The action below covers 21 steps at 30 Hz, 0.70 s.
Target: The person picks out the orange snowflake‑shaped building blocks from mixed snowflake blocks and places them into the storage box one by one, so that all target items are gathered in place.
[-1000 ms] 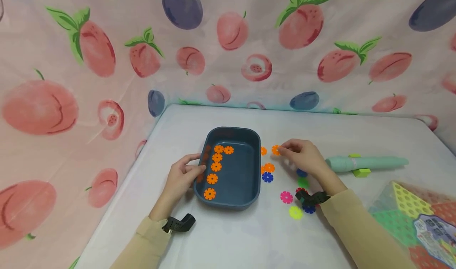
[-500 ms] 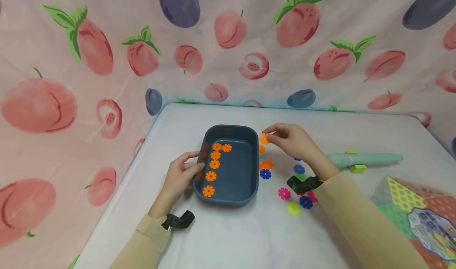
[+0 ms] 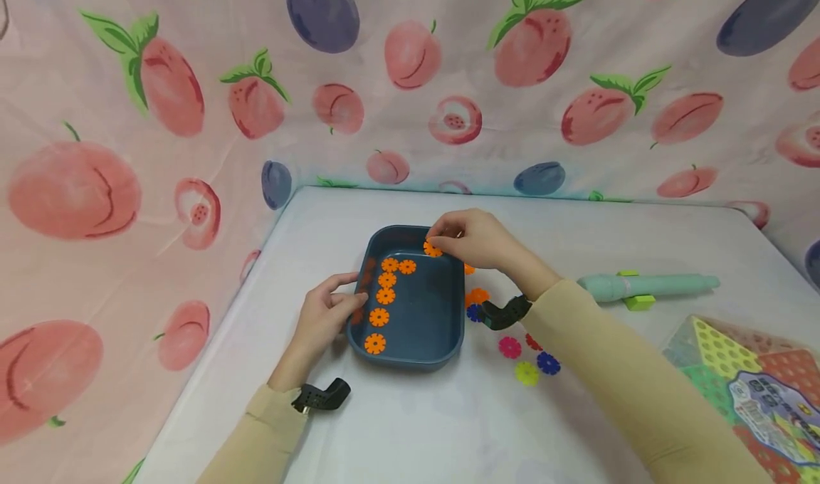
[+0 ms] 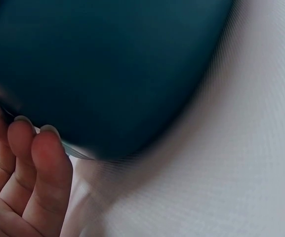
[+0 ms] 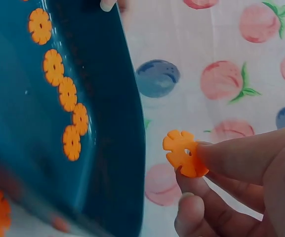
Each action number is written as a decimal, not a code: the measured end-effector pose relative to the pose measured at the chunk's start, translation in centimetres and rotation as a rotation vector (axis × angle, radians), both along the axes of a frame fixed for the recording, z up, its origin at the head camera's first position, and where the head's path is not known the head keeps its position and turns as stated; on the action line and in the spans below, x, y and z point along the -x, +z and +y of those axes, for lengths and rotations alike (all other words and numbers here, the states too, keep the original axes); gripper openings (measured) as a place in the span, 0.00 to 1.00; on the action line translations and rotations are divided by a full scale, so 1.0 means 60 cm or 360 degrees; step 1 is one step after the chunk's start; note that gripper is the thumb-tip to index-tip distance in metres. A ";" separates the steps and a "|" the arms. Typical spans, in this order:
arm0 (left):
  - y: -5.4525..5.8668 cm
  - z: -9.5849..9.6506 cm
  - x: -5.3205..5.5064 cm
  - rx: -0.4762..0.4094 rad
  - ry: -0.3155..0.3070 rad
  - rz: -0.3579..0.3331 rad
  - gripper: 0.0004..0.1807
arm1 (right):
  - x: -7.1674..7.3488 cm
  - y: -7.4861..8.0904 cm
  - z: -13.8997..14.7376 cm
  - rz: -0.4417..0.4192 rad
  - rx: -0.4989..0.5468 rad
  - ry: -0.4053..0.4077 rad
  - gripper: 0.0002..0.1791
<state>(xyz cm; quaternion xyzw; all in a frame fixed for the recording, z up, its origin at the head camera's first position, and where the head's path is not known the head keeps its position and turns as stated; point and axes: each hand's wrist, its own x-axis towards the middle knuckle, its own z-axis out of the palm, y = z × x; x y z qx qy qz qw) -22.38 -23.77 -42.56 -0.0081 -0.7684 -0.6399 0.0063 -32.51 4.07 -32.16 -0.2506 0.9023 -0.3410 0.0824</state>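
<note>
A dark blue rectangular basin point(image 3: 424, 313) stands on the white-covered table. My left hand point(image 3: 328, 317) grips its left wall, thumb over the rim; the left wrist view shows fingertips point(image 4: 51, 153) against the basin's outside. Inside, several orange notched plastic discs point(image 3: 379, 317) lie in a line along the left side, with one beside the far end. My right hand point(image 3: 475, 240) pinches another orange notched disc point(image 5: 185, 154) between thumb and fingers, above the basin's far right corner. In the right wrist view that disc is held apart from the basin.
Right of the basin lie loose discs: orange point(image 3: 477, 297), pink point(image 3: 510, 347), yellow point(image 3: 527, 374) and blue point(image 3: 548, 363). Farther right are a pale green tube-shaped object point(image 3: 653, 287) on bright green supports and a clear package point(image 3: 769, 391) of colored pieces.
My right hand has carried the pinched orange disc leftward from the table beside the basin to over its far right corner. My left hand has kept its hold on the basin.
</note>
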 end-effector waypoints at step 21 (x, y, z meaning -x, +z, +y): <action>0.001 -0.004 0.001 -0.0014 -0.0015 0.0006 0.24 | 0.021 -0.067 -0.111 -0.0164 -0.0344 -0.0005 0.04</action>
